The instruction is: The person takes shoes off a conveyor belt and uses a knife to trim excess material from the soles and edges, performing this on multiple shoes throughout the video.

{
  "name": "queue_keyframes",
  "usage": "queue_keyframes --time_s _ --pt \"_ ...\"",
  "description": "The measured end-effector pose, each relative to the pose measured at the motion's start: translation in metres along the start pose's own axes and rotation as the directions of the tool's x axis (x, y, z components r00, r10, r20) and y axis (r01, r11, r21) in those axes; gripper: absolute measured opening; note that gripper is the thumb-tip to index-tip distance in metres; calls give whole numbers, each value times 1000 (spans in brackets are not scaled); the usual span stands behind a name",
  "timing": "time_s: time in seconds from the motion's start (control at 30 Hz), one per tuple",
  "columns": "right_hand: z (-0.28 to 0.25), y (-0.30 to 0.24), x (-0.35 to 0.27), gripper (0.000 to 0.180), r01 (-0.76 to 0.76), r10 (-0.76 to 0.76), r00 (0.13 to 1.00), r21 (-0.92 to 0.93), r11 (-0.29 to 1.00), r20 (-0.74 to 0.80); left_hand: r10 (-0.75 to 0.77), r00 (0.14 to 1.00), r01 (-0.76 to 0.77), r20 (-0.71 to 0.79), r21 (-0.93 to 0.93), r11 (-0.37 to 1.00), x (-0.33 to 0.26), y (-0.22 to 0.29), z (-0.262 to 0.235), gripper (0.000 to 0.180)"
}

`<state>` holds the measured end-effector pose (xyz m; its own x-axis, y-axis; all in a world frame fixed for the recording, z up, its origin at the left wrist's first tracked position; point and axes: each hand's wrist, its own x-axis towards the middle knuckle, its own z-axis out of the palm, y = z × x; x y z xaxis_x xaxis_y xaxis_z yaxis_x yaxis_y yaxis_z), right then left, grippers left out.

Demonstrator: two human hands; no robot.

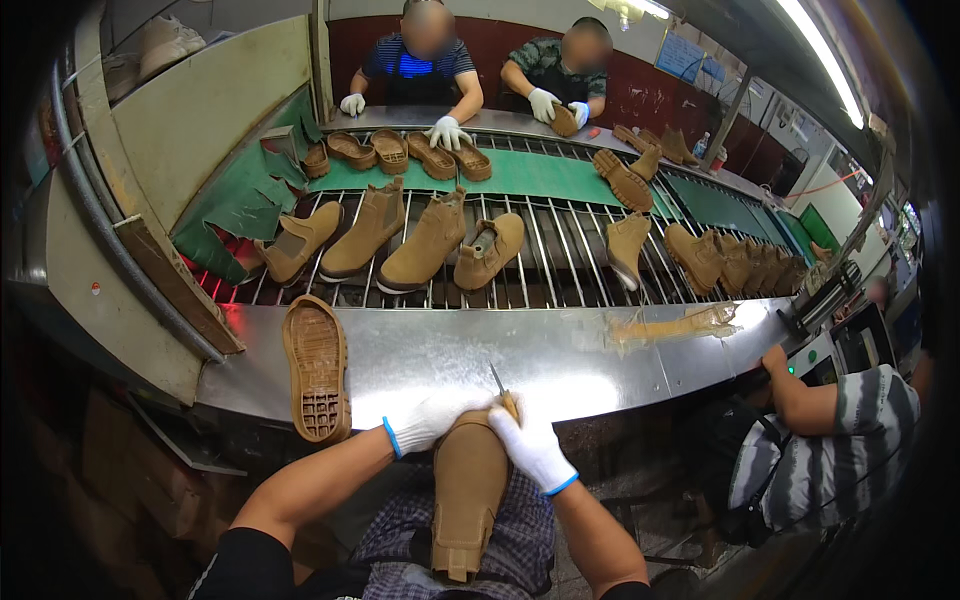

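A tan ankle boot lies over my lap, its toe end at the bench edge and its heel tab toward me. My left hand, in a white glove with a blue cuff, grips the toe end from the left. In my right hand, gloved the same way, is a small pointed tool with a yellowish handle; its thin metal tip points up and away over the bench. That hand also rests against the boot's right side. Left of my hands, a loose brown sole lies tread up across the bench edge.
Beyond the metal bench, several tan boots stand on a bar conveyor. Several soles sit on the green belt. Two people with white gloves work opposite. A person in a striped shirt sits at right.
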<state>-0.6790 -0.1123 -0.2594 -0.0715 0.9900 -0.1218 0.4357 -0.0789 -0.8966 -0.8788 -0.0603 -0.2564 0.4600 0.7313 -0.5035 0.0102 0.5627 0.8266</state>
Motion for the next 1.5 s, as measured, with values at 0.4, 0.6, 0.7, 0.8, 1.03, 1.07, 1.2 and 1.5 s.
queue_keyframes --time_s 0.4,0.6,0.7,0.8,1.03,1.07,1.2,1.5 --pt "-46 -74 66 87 147 77 849 -373 916 523 164 985 -152 54 -181 972 2 -11 7 46" --pt "-78 -1 75 64 -85 70 996 -783 617 -54 195 959 -179 204 -97 979 -28 14 5 53" --pt "-80 4 64 49 105 -434 897 -917 385 -80 257 936 -302 239 174 937 -37 15 0 60" --pt "-61 -11 53 46 309 -333 943 -343 887 -11 432 865 -463 256 75 883 -25 -14 2 70" --pt "-54 -63 -47 34 306 -281 900 24 952 -334 199 978 -203 -70 -59 977 -89 -85 -27 77" --pt "-58 -73 -55 31 391 -259 853 225 893 -453 243 965 -246 -103 -15 969 -98 -107 -37 77" --pt "-43 -94 -33 45 528 -92 759 527 666 -645 157 960 -14 230 -522 853 -133 -78 -43 84" --pt "-38 -43 59 144 486 -541 841 453 748 -10 231 972 -80 38 982 173 -135 160 -37 97"
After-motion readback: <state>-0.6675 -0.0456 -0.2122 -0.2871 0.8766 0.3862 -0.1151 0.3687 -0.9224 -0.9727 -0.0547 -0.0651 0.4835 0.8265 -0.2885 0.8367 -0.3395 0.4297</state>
